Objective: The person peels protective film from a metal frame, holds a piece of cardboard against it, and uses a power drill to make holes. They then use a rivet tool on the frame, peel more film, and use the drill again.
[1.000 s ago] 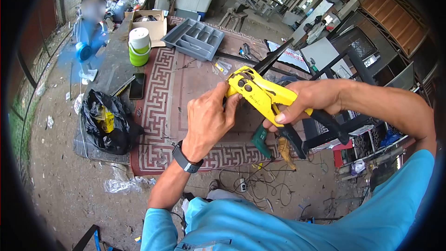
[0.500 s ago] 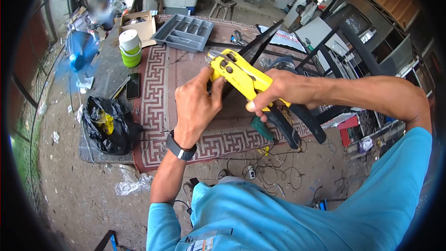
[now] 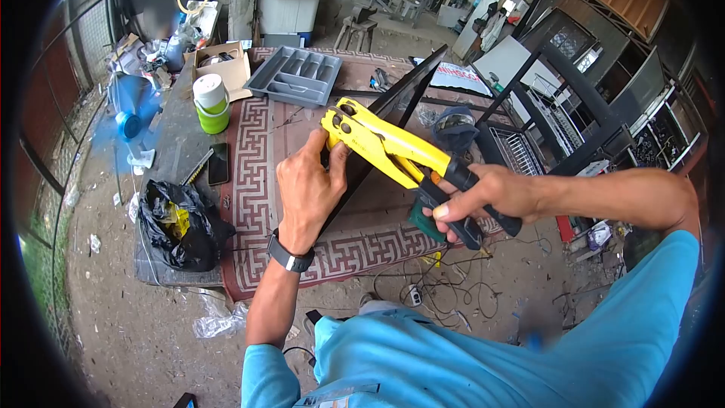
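A large yellow hand tool with black handles [image 3: 385,143] is held up over the table between my two hands. My right hand [image 3: 479,196] wraps round its black handles at the lower right. The fingers of my left hand [image 3: 313,181], which has a watch on its wrist, pinch at the tool's yellow head; whether a small piece is between them is hidden. Behind the tool, a long dark frame [image 3: 408,87] stands tilted on the patterned cloth [image 3: 253,181]. Under the handles lies a green tool [image 3: 425,221], partly covered.
At the back of the table sit a grey cutlery tray [image 3: 294,79], a cardboard box [image 3: 234,75] and a green and white jug [image 3: 211,106]. A phone [image 3: 218,164] and black bag [image 3: 181,227] lie left. A black metal frame [image 3: 544,106] stands right; cables [image 3: 445,287] trail below.
My right hand has slid from the yellow part of the tool down to its black handles. The tool's head and my left hand sit slightly lower and further left in view.
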Demonstrator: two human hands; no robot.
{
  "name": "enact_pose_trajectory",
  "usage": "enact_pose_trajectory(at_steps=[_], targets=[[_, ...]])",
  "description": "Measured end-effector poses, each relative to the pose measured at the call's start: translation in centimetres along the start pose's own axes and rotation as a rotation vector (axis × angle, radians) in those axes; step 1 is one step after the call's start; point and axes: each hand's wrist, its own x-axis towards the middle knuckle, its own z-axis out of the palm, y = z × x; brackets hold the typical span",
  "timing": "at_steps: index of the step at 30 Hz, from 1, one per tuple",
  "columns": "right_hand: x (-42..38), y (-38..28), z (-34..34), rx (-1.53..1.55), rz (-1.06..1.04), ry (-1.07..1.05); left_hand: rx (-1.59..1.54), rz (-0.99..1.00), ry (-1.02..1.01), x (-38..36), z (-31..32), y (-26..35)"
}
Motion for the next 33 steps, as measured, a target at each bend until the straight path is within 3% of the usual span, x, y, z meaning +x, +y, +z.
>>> enact_pose_trajectory(at_steps=[11, 13, 15, 17, 18, 19, 21, 23, 25, 28, 31, 33], targets=[[3.6, 2.7, -0.2, -0.145, -0.344, 0.131, -0.059, 0.025, 0.037, 0.5, -0.4, -0.3], [3.0, 2.5, -1.0, -0.327, -0.306, 0.161, 0.02, 0.011, -0.042, 0.2, -0.8, -0.1], [3.0, 1.7, -2.8, -0.508, -0.196, 0.007, 0.0, -0.035, -0.078, -0.2, -0.6, 0.6], [2.3, 1.9, -2.2, -0.563, -0.18, 0.069, -0.042, 0.089, 0.017, -0.3, 0.1, 0.2], [1.5, 1.4, -1.8, -0.636, -0.162, 0.134, -0.022, -0.091, -0.114, -0.3, -0.6, 0.9], [1.3, 0.6, -1.3, -0.717, -0.156, 0.177, -0.007, -0.105, -0.101, -0.4, -0.5, 0.8], [1.1, 0.7, -1.6, -0.867, -0.452, 0.283, -0.084, -0.13, -0.08, -0.4, -0.6, 0.5], [1.2, -0.1, -2.1, -0.832, -0.585, 0.308, -0.011, -0.038, -0.027, -0.3, -0.4, 0.2], [0.5, -2.3, -2.2, -0.573, -0.246, 0.09, -0.02, -0.021, -0.018, -0.5, -0.1, 0.5], [-0.4, -6.1, -3.1, -0.436, 0.015, -0.155, -0.028, -0.001, -0.025, -0.8, 0.1, 0.8], [-0.1, -8.9, -5.7, -0.265, 0.241, -0.365, -0.029, 0.006, -0.04, -1.1, 0.2, 1.4], [0.4, -9.1, -5.6, -0.345, 0.26, -0.415, -0.09, -0.015, -0.048, -1.6, 0.3, 1.7]])
